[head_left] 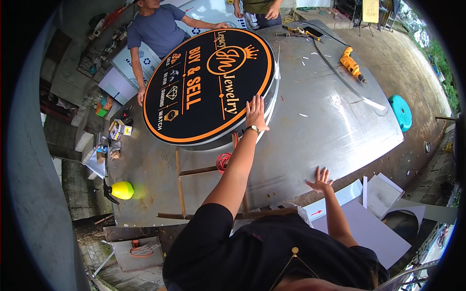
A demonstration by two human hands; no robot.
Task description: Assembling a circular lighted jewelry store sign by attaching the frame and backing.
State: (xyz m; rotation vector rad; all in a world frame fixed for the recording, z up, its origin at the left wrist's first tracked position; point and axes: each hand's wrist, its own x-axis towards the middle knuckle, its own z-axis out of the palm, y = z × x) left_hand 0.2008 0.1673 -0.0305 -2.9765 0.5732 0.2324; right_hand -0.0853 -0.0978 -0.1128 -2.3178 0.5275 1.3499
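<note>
A large round sign (206, 85), black-faced with an orange ring and white and orange lettering, lies on the metal table (303, 133). My left hand (256, 114) rests on its near right rim, fingers stretched out along the face's edge. My right hand (320, 181) is spread on the table's near edge, holding nothing. Across the table, a person in a grey-blue shirt (158, 29) has one hand on the sign's far rim and the other at its left side. Beside my left forearm, a coil of red wire (223, 163) hangs by the sign's underside.
A yellow power drill (350, 64), loose tools and white scraps lie toward the far right. A teal stool (400, 113) stands past the right edge. A yellow-green spray bottle (122, 190) and small boxes (117, 129) sit at left. Cut sheets (366, 228) lean near my right arm.
</note>
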